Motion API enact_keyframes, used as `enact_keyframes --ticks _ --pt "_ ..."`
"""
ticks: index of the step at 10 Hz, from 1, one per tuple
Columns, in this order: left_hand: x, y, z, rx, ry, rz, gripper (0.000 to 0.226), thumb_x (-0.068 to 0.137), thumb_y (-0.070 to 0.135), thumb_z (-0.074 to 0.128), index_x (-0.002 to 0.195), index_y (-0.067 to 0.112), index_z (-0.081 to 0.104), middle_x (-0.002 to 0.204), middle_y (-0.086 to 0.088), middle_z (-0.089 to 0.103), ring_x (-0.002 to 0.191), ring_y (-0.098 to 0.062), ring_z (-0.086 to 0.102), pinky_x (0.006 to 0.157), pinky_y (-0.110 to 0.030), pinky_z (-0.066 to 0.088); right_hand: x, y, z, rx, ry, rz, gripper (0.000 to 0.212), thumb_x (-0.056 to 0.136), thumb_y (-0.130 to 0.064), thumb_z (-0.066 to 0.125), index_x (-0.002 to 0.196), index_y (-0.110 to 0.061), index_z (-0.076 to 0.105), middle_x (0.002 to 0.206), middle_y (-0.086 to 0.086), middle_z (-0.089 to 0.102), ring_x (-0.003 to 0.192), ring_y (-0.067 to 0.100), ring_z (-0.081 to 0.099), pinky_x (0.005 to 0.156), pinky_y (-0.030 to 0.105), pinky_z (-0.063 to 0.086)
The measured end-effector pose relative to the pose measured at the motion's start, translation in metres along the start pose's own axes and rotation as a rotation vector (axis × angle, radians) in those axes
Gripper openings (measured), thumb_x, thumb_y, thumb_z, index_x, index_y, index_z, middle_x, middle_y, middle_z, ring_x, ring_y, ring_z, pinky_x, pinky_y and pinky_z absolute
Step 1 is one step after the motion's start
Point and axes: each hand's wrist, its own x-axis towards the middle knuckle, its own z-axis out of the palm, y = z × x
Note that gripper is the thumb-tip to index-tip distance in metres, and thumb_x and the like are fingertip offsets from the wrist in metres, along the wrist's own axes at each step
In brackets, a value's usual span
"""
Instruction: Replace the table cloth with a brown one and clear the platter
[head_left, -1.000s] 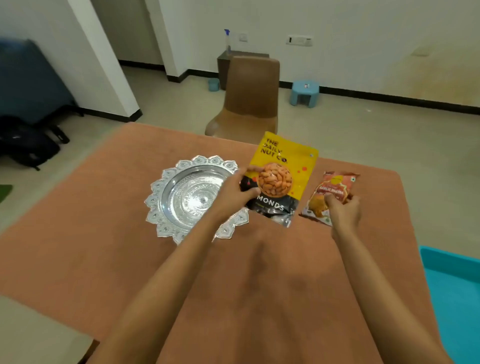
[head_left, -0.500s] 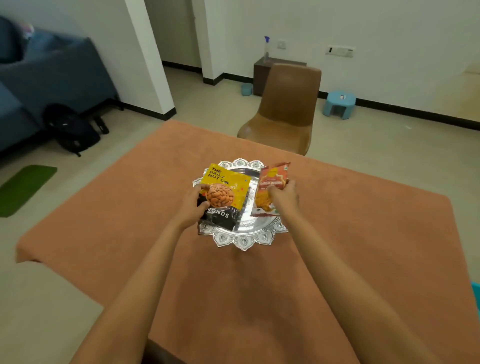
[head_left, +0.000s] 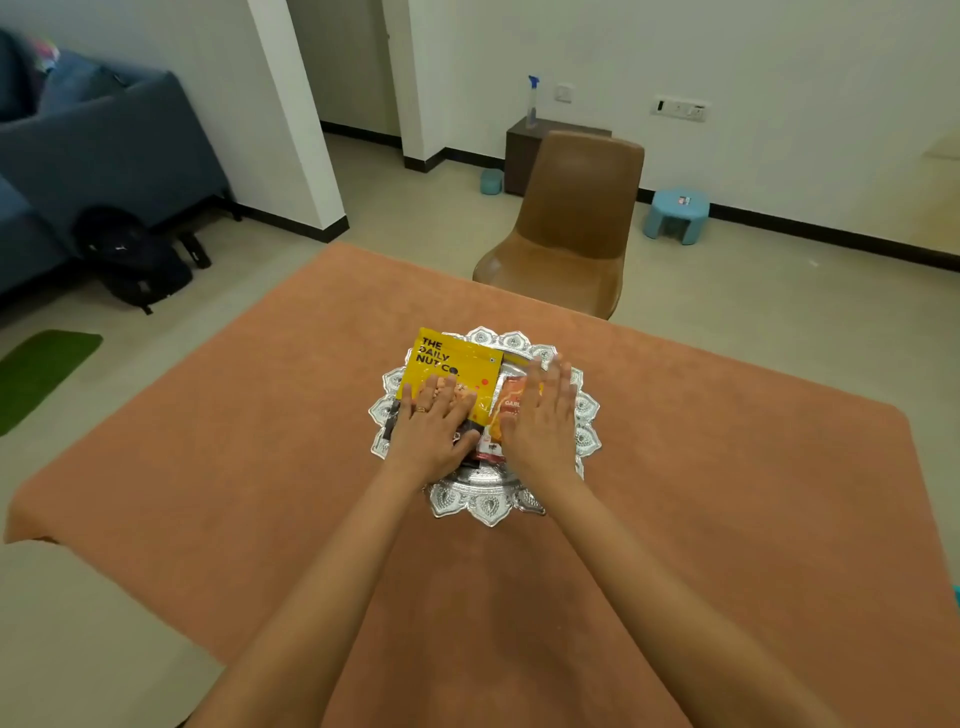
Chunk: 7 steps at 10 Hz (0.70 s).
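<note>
A brown table cloth (head_left: 701, 467) covers the table. At its middle stands an ornate silver platter (head_left: 488, 501). Two packets lie on the platter: a yellow almond packet (head_left: 457, 361) on the left and a smaller orange snack packet (head_left: 511, 408) on the right. My left hand (head_left: 434, 421) rests flat on the almond packet with fingers spread. On the orange packet lies my right hand (head_left: 543, 415), flat with straight fingers, hiding most of that packet. Neither hand grips anything.
A brown chair (head_left: 569, 228) stands at the table's far edge. Behind it are a small dark cabinet (head_left: 519, 150) with a spray bottle (head_left: 532, 101) and a blue stool (head_left: 675, 213). A blue sofa (head_left: 93, 150) and black bag (head_left: 137, 262) are at the left.
Both hands carried the two packets from the cloth onto the platter, laid them down and opened flat on top of them. The view shifted so the platter sits mid-frame.
</note>
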Motion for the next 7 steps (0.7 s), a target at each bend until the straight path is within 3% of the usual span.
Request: enact_keyframes --ticks 1,2,4,7 --pt "0.007 -0.001 0.006 0.02 -0.036 -0.044 0.098 0.066 0.074 -0.02 0.151 0.035 0.008 0.161 -0.004 -0.005 0.146 -0.025 -0.014 0.108 -0.05 -0.024 0.001 0.004 0.008 -0.094 -0.025 -0.148 0.074 0.091 -0.049 0.027 0.151 -0.007 0.018 0.158 0.017 0.006 0.147 0.033 0.003 0.118 0.045 -0.003" --pt "0.018 -0.003 0.009 0.053 -0.055 -0.063 0.099 0.063 0.073 -0.025 0.151 0.038 0.004 0.16 -0.005 -0.008 0.146 -0.024 -0.015 0.11 -0.052 -0.021 0.005 0.012 0.024 -0.13 -0.181 -0.156 0.096 0.08 -0.076 0.001 0.152 -0.013 0.012 0.159 0.011 -0.001 0.146 0.026 -0.009 0.117 0.043 -0.012" --pt "0.029 -0.003 0.007 0.07 -0.046 -0.062 0.089 0.067 0.063 -0.019 0.15 0.038 0.003 0.16 -0.006 -0.007 0.147 -0.025 -0.013 0.112 -0.054 -0.015 0.018 0.018 0.029 -0.155 -0.223 -0.163 0.09 0.079 -0.068 0.007 0.152 -0.016 0.005 0.16 0.008 -0.003 0.147 0.023 -0.01 0.117 0.039 -0.014" --pt "0.016 0.004 -0.002 0.001 0.079 -0.024 0.082 0.078 0.065 -0.012 0.151 0.035 0.01 0.16 -0.011 0.005 0.148 -0.027 0.001 0.114 -0.053 -0.011 0.01 0.018 0.003 -0.011 -0.185 -0.201 0.092 0.082 -0.077 0.008 0.153 -0.018 -0.002 0.16 -0.001 -0.01 0.145 0.016 -0.022 0.117 0.037 -0.017"
